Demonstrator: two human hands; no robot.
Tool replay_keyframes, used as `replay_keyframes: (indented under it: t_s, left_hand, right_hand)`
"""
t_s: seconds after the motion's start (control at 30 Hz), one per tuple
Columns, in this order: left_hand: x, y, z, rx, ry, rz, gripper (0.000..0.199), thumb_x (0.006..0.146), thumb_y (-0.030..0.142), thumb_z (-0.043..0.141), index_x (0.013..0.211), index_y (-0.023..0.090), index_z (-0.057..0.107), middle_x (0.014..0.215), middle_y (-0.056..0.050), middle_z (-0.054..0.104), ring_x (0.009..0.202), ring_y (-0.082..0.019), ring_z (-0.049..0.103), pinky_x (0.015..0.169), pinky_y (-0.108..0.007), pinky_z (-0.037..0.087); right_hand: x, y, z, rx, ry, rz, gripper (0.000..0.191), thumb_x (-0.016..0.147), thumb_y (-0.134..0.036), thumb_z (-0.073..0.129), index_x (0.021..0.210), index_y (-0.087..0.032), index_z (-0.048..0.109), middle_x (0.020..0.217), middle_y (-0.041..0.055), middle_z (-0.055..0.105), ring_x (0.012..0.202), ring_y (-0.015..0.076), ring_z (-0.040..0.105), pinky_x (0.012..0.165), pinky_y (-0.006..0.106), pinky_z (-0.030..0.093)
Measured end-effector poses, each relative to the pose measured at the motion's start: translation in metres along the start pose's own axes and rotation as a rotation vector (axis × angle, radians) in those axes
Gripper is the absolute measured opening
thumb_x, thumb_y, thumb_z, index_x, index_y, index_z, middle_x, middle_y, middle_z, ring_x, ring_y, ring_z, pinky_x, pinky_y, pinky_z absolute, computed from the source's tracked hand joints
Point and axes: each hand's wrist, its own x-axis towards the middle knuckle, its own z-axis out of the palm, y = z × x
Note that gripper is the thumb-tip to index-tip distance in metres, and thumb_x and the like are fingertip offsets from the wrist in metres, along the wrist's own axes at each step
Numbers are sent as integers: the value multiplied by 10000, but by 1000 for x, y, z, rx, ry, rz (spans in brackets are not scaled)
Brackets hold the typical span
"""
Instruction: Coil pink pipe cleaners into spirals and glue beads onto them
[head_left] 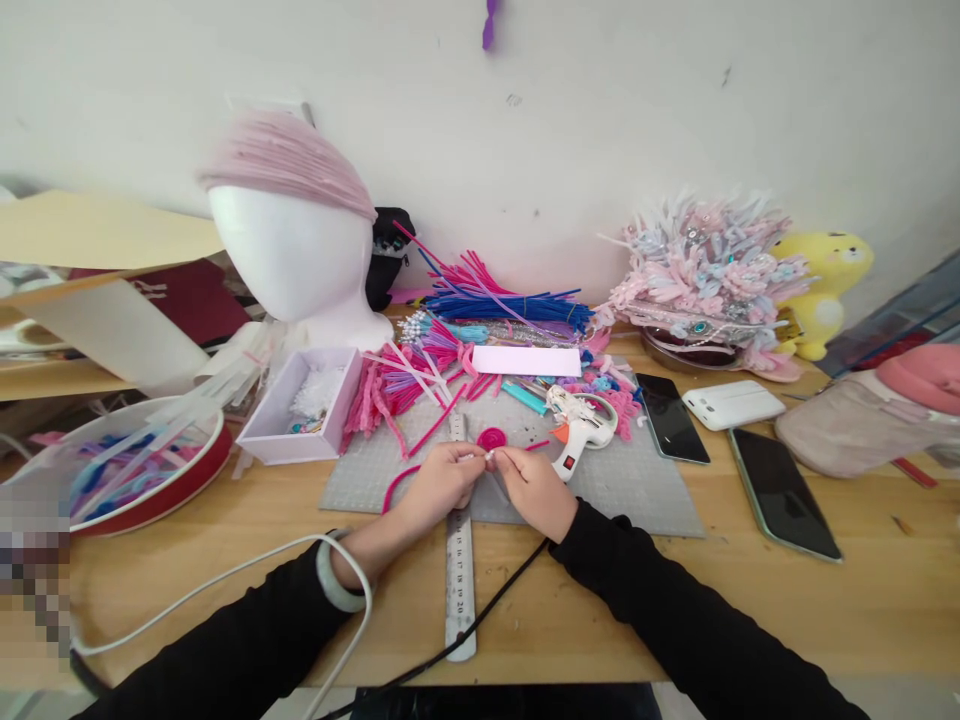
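Note:
My left hand (444,478) and my right hand (534,488) meet above the grey cutting mat (637,500), fingertips pinched together. Between them is a small whitish piece (490,455), mostly hidden by the fingers and too small to name. Just behind the fingertips lies a flat magenta coil (492,438). A white hot glue gun (576,445) rests close to my right hand. Under my left hand runs a steel ruler (460,580), pointing toward me. A bent magenta pipe cleaner (390,492) shows beside my left wrist.
Bundles of coloured pipe cleaners (510,308) lie behind the mat. At left stand a lilac box (259,440), a red-rimmed tin (217,460) and a white mannequin head (277,250). Phones (784,490) and a decorated headpiece (697,270) occupy the right. A white cable (225,580) crosses my left forearm.

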Motion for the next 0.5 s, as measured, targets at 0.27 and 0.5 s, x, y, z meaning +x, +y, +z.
replay_keyframes:
  t_s: [0.27, 0.5]
  left_hand:
    - [0, -2, -1, 57, -48, 32, 123, 647, 247, 458, 611, 143, 515, 310, 100, 299, 279, -40, 235, 316, -165, 155]
    - [2, 0, 0, -63, -52, -35, 122, 647, 268, 474, 630, 151, 502, 311, 120, 240, 264, -31, 177, 304, -169, 126]
  right_hand:
    - [5, 0, 1, -11, -1, 25, 283, 816, -259, 371, 642, -154, 569, 565, 14, 568, 534, 113, 505, 514, 212, 338]
    - [15, -11, -24, 128, 182, 136, 236, 743, -258, 391, 528, -174, 442, 439, -41, 371, 418, 84, 359, 427, 209, 269]
